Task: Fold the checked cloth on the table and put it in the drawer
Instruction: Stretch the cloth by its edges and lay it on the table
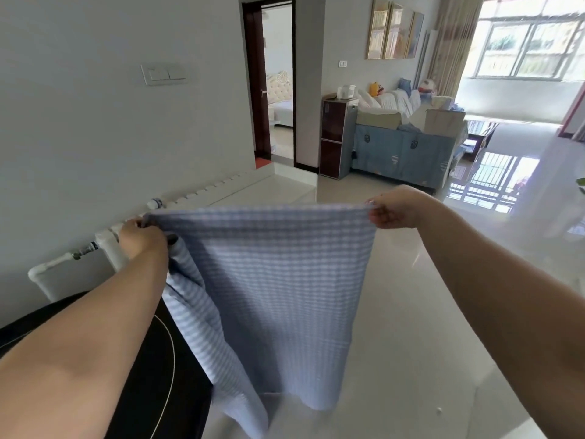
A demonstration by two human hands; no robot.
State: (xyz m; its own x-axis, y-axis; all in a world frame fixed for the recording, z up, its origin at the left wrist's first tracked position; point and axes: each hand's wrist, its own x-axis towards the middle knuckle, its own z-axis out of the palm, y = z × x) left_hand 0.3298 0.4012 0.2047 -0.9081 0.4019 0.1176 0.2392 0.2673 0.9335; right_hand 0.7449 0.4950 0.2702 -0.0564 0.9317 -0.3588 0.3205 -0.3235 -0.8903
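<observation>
A blue and white checked cloth point(278, 296) hangs in the air in front of me, stretched flat along its top edge. My left hand point(142, 237) grips the top left corner, where extra fabric bunches and drops in a fold. My right hand point(394, 207) pinches the top right corner. The cloth's lower end hangs down to the light table surface point(411, 391) below. No drawer is in view.
A dark rounded piece of furniture point(152, 375) sits at the lower left under my left arm. A white radiator and pipes point(104, 245) run along the left wall. Farther off stand a dark cabinet point(335, 137), a covered sofa point(402, 153) and an open doorway point(275, 83).
</observation>
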